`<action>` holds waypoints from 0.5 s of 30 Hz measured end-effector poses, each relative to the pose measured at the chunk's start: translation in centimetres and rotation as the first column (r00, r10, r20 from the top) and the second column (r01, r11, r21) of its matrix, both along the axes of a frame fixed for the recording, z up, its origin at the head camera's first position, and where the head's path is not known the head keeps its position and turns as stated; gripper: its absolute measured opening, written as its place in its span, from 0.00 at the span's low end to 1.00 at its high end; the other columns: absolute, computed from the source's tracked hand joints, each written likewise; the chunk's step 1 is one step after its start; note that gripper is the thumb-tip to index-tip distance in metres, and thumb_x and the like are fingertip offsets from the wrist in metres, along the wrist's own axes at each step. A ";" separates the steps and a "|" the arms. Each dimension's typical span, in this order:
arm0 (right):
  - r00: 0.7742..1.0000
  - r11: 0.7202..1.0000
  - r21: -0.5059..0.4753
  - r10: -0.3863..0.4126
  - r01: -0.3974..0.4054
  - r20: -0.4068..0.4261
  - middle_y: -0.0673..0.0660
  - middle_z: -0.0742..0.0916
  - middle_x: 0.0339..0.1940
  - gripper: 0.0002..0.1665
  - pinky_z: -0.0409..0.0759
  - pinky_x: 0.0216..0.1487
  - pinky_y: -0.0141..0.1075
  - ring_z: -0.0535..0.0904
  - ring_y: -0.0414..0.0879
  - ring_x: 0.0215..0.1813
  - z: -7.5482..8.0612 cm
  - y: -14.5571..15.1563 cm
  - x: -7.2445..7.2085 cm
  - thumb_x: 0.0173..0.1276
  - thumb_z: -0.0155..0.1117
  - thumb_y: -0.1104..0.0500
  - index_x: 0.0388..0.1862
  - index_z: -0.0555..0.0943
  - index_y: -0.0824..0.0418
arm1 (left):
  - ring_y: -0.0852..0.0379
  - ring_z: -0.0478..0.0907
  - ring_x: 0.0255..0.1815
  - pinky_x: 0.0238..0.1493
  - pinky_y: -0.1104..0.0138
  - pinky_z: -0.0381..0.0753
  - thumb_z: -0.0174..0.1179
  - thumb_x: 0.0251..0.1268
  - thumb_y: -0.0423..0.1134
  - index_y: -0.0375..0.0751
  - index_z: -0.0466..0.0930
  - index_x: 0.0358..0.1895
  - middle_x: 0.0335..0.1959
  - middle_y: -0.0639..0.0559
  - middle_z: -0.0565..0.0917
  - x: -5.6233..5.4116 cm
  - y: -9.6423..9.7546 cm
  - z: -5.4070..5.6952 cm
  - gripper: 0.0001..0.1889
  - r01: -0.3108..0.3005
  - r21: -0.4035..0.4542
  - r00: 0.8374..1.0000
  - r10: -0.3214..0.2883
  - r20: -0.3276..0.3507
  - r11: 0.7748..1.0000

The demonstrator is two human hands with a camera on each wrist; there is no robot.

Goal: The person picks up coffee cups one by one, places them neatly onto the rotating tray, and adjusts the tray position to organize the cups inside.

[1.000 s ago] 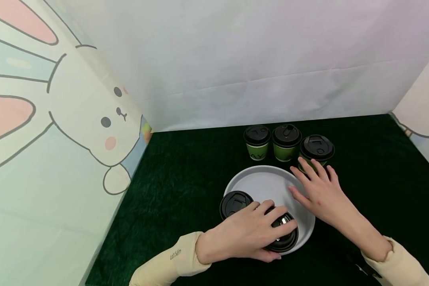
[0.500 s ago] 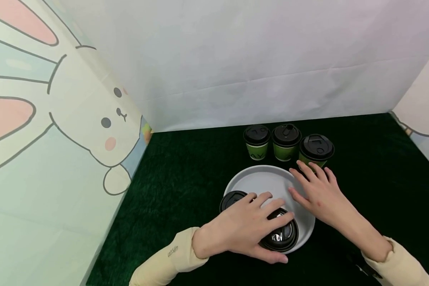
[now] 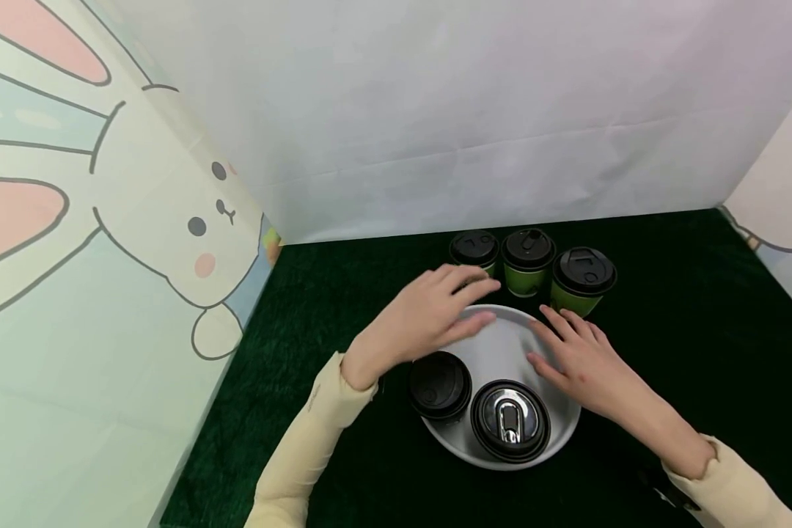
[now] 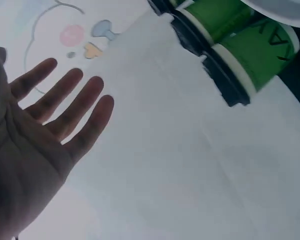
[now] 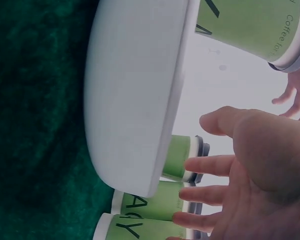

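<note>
A round white tray (image 3: 495,352) carries two coffee cups with black lids. The left cup (image 3: 439,386) has a matte lid; the front one (image 3: 510,420) has a glossy lid. My left hand (image 3: 429,312) hovers above the tray's far left rim, fingers spread and holding nothing, as its bare palm in the left wrist view confirms. It partly hides the leftmost of the green cups behind. Over the tray's right rim is my right hand (image 3: 587,367), fingers extended and holding nothing; the right wrist view does not clearly show whether it touches the tray (image 5: 135,95).
Beyond the tray, three lidded green paper cups stand in a row: a left cup (image 3: 474,248), a middle cup (image 3: 528,257) and a right cup (image 3: 582,279). Dark green cloth (image 3: 317,315) covers the table. A pale wall (image 3: 468,110) rises behind.
My left hand has let go of the front cup on the tray and moved up and away toward the row behind. The right hand has barely shifted.
</note>
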State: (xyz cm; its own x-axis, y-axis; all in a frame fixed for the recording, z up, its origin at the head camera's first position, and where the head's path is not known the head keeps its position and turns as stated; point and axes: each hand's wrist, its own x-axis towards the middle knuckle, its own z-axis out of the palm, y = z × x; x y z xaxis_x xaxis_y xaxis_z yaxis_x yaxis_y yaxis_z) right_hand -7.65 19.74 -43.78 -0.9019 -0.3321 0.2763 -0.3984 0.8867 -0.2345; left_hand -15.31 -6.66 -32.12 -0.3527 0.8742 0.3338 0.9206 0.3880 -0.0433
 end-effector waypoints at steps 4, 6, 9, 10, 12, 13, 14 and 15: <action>1.000 1.000 -0.003 0.021 -0.021 0.018 0.71 0.70 0.72 0.33 0.68 0.56 0.71 0.66 0.74 0.67 -0.5 0.1 -0.4 0.71 0.66 0.48 0.69 0.73 0.62 | 0.50 0.75 0.62 0.58 0.59 0.77 0.52 0.79 0.51 0.44 0.75 0.67 0.64 0.45 0.76 -3.0 0.7 -0.8 0.23 -0.033 0.060 0.997 0.037 -0.061 0.998; 0.999 0.999 -0.007 0.038 -0.038 0.022 0.71 0.70 0.72 0.32 0.69 0.55 0.71 0.67 0.74 0.67 -0.7 0.0 -0.4 0.71 0.66 0.49 0.69 0.74 0.62 | 0.49 0.75 0.62 0.58 0.57 0.77 0.50 0.80 0.52 0.44 0.75 0.67 0.65 0.45 0.76 -4.4 1.0 -1.2 0.23 -0.070 0.058 0.994 0.074 -0.076 0.996; 0.998 0.999 -0.008 0.052 -0.052 0.035 0.71 0.70 0.73 0.32 0.71 0.55 0.69 0.67 0.74 0.68 -0.9 -0.1 -0.3 0.71 0.66 0.50 0.69 0.74 0.62 | 0.47 0.73 0.65 0.60 0.54 0.76 0.49 0.80 0.53 0.45 0.74 0.69 0.67 0.43 0.74 -6.1 1.5 -2.0 0.24 -0.142 0.039 0.987 0.144 -0.071 0.989; 0.998 0.999 -0.008 0.053 -0.053 0.042 0.72 0.69 0.73 0.31 0.71 0.55 0.69 0.67 0.74 0.68 -0.9 -0.2 -0.3 0.71 0.66 0.51 0.69 0.74 0.63 | 0.46 0.72 0.66 0.61 0.53 0.75 0.49 0.80 0.53 0.45 0.73 0.69 0.68 0.43 0.73 -6.6 1.6 -2.2 0.24 -0.166 0.032 0.984 0.168 -0.061 0.986; 0.997 0.999 -0.002 0.052 -0.052 0.051 0.72 0.69 0.73 0.31 0.72 0.55 0.68 0.68 0.73 0.68 -1.3 -0.2 -0.3 0.71 0.66 0.51 0.69 0.74 0.63 | 0.45 0.71 0.68 0.62 0.52 0.75 0.49 0.79 0.54 0.45 0.72 0.70 0.71 0.42 0.70 -7.4 1.9 -2.8 0.25 -0.214 0.012 0.976 0.214 -0.031 0.977; 0.997 0.999 0.001 0.049 -0.049 0.055 0.72 0.69 0.73 0.31 0.72 0.55 0.68 0.68 0.73 0.68 -1.4 -0.2 -0.3 0.72 0.66 0.51 0.69 0.74 0.63 | 0.45 0.71 0.69 0.62 0.52 0.75 0.49 0.79 0.54 0.46 0.71 0.71 0.71 0.43 0.69 -7.8 2.1 -3.1 0.26 -0.234 0.000 0.972 0.234 -0.017 0.972; 0.997 0.999 0.004 0.049 -0.049 0.056 0.72 0.69 0.73 0.31 0.72 0.55 0.68 0.68 0.72 0.68 -1.5 -0.2 -0.3 0.72 0.65 0.51 0.69 0.74 0.64 | 0.45 0.70 0.69 0.62 0.51 0.74 0.49 0.79 0.55 0.46 0.70 0.72 0.73 0.43 0.68 -8.1 2.2 -3.4 0.26 -0.253 -0.016 0.968 0.253 -0.003 0.967; 0.997 0.999 0.008 0.049 -0.050 0.055 0.72 0.69 0.73 0.32 0.72 0.55 0.68 0.68 0.72 0.68 -1.7 -0.2 -0.3 0.72 0.65 0.52 0.70 0.73 0.64 | 0.45 0.69 0.70 0.62 0.51 0.74 0.48 0.79 0.55 0.46 0.69 0.73 0.74 0.43 0.67 -8.4 2.4 -3.6 0.27 -0.268 -0.031 0.963 0.268 0.012 0.963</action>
